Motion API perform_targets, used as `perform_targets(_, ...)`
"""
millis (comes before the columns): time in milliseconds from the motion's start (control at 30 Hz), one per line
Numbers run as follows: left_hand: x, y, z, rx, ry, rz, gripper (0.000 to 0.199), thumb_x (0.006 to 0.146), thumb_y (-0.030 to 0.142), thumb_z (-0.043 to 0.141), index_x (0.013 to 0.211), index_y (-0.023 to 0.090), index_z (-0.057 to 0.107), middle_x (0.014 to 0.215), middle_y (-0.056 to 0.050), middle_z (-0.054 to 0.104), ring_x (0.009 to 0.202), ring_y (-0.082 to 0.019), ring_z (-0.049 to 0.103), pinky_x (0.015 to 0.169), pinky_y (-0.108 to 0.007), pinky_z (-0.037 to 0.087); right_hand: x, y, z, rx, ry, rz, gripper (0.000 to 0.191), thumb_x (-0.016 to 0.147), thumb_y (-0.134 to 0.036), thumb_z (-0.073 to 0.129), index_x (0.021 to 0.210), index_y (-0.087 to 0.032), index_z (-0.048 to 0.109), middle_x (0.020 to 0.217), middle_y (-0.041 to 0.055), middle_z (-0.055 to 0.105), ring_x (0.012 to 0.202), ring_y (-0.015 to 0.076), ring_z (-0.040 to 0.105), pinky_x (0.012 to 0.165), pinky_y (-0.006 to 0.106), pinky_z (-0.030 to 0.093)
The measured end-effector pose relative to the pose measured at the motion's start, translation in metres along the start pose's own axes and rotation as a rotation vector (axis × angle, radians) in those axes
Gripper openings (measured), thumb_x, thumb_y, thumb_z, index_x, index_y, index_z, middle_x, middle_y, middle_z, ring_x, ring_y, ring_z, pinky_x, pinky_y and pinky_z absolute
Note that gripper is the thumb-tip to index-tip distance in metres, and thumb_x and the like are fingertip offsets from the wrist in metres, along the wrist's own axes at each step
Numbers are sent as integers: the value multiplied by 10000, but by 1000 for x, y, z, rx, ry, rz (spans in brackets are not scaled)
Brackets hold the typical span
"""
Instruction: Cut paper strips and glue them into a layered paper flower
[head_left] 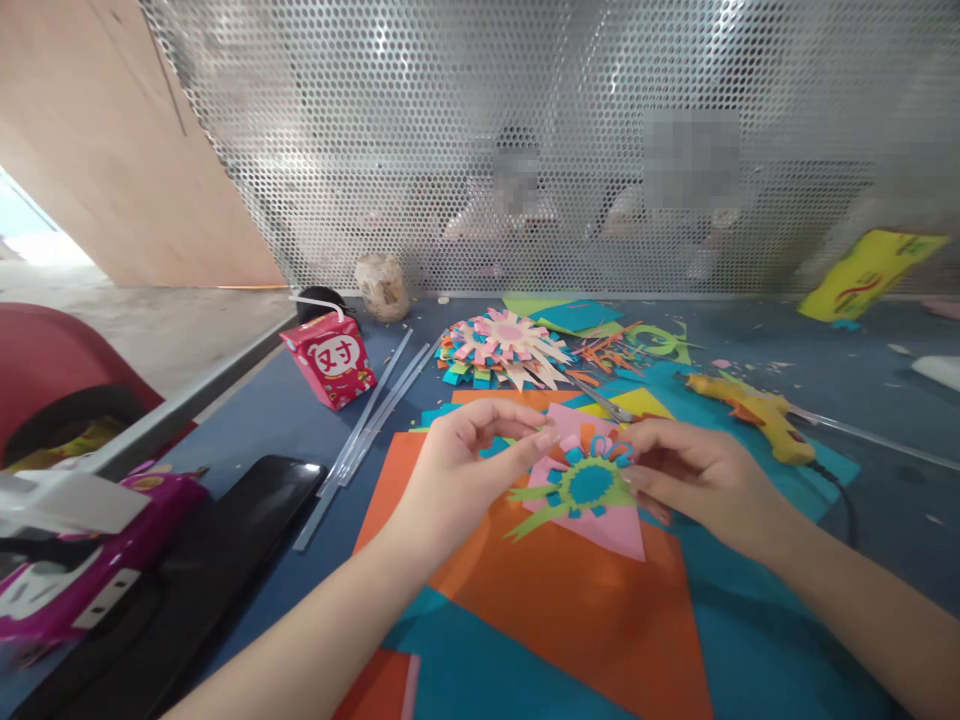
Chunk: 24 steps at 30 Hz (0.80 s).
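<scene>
A paper rosette with a blue centre, a green ring, looped blue and orange strips and green tails is over a pink sheet. My right hand pinches its right edge, with thumb and fingers closed there. At its upper left is my left hand, thumb and index finger brought close together. Whatever lies between those fingertips, if anything, is too small to tell. Beneath the pink sheet lies a large orange sheet. Finished-looking rosettes in pink, blue and orange are piled beyond my hands, near a pair of scissors.
A yellow glue gun lies to the right, its cord trailing. Clear glue sticks, a red drink carton, a jar and a black phone-like slab are leftward. A perforated metal screen bounds the table's back.
</scene>
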<state>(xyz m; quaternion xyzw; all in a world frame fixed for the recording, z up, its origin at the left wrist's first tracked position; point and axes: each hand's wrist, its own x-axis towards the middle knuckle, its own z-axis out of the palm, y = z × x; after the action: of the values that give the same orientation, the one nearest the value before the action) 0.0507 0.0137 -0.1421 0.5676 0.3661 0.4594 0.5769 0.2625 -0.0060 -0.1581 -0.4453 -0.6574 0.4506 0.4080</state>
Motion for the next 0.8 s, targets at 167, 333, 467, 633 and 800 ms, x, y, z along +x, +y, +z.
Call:
perform_targets(167, 1, 1, 1, 40, 27, -6, 173, 744, 327, 660, 774, 160, 630, 774, -17, 685, 739, -121, 629, 664, -211, 489, 1, -2, 0, 3, -4, -18, 179, 775, -316, 615, 694, -190, 517, 556, -65, 459, 411, 48, 438, 388, 177, 367)
perform_targets(333, 2, 2, 2, 27, 30, -5, 199, 770, 341, 625, 836, 155, 648, 830, -27, 686, 773, -123, 625, 689, -208, 488, 1, -3, 0, -9, -2, 17, 187, 766, -330, 621, 692, -193, 516, 560, -60, 458, 411, 53, 438, 389, 187, 364)
perform_targets(467, 3, 0, 1, -12, 9, -25, 183, 730, 281, 673, 863, 159, 647, 789, -17, 674, 745, -119, 628, 661, -204, 494, 3, -1, 0, 5, -16, 24, 205, 768, -345, 618, 681, -202, 501, 544, -66, 440, 412, 57, 435, 401, 195, 378)
perform_targets(633, 3, -2, 1, -19, 15, -21, 120, 718, 239, 682, 792, 158, 633, 745, -4, 663, 712, -104, 620, 644, -195, 492, 3, 1, -2, 26, -13, 7, 201, 769, -355, 620, 701, -204, 507, 566, -66, 442, 423, 57, 432, 400, 196, 375)
perform_targets(800, 2, 0, 2, 30, 60, -8, 152, 739, 292, 658, 804, 157, 632, 785, -15, 666, 746, -114, 612, 684, -209, 477, 1, -2, -1, 2, -13, 2, 187, 782, -318, 603, 687, -201, 492, 544, -71, 438, 415, 50, 432, 393, 180, 370)
